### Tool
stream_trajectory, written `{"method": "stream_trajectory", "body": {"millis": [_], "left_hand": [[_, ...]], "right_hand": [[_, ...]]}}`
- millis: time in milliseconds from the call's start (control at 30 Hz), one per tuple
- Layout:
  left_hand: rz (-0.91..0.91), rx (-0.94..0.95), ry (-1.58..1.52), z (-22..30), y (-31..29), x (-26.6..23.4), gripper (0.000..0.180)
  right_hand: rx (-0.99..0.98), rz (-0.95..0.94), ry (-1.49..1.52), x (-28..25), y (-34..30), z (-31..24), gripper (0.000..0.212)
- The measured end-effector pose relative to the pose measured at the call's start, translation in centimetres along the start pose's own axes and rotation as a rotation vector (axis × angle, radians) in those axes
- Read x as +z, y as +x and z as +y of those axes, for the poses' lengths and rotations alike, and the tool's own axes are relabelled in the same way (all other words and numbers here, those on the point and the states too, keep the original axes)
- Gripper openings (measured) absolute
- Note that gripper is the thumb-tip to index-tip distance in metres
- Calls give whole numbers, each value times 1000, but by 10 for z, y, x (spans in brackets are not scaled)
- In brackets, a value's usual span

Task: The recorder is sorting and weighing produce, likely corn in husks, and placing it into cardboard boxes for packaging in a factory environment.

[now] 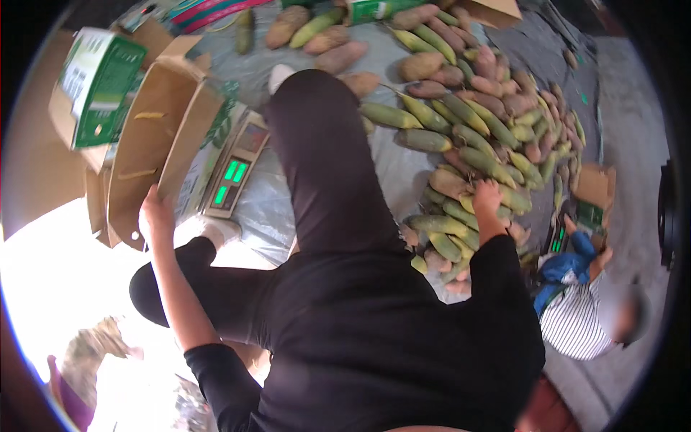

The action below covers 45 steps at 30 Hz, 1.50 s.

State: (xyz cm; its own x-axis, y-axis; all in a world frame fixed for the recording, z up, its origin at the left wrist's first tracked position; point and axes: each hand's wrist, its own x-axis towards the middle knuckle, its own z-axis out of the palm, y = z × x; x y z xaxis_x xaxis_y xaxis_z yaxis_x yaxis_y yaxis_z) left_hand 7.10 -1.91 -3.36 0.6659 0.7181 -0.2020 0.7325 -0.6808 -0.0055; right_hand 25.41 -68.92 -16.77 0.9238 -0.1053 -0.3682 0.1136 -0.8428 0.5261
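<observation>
My left hand (pixel 156 216) is closed on the near edge of an open cardboard box (pixel 188 137), which stands tilted at the left. To its right is a digital scale (pixel 249 140) with lit green digits, partly hidden by the box. My right hand (pixel 488 196) reaches into a big pile of vegetables, its fingers bent around what looks like a green radish (pixel 515 199). Just left of those fingers lies a brown sweet potato (pixel 449 183). More long green radishes (pixel 425 140) and reddish-brown sweet potatoes (pixel 489 85) are heaped around it.
A green and white carton (pixel 101 86) sits at the far left. Plastic sheeting (pixel 385 155) covers the ground under the pile, and my bent leg (pixel 331 158) lies between scale and pile. At the right, another person in a striped top (pixel 576 320) is beside a second scale (pixel 558 237).
</observation>
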Motion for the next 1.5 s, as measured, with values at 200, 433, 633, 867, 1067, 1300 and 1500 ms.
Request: {"method": "stream_trajectory", "body": {"millis": [200, 433, 633, 867, 1067, 1300, 1500], "left_hand": [[-2, -46, -24, 12, -8, -11, 31], [28, -13, -58, 9, -13, -8, 16], [116, 25, -70, 7, -21, -4, 8], [78, 27, -77, 6, -16, -2, 15], [142, 64, -89, 1, -15, 3, 2], [150, 61, -91, 0, -19, 2, 6], [141, 59, -96, 1, -16, -1, 9]], "right_hand": [[-118, -42, -64, -4, 0, 4, 23], [-86, -28, 8, 5, 22, 9, 12], [-80, 67, 554, -8, 36, 7, 4], [-264, 92, 1618, -54, 76, -9, 6], [-265, -7, 1807, -200, 45, -72, 10], [-958, 186, 1798, -410, -22, -166, 16], [-1461, 117, 1770, -523, -74, -222, 14]]}}
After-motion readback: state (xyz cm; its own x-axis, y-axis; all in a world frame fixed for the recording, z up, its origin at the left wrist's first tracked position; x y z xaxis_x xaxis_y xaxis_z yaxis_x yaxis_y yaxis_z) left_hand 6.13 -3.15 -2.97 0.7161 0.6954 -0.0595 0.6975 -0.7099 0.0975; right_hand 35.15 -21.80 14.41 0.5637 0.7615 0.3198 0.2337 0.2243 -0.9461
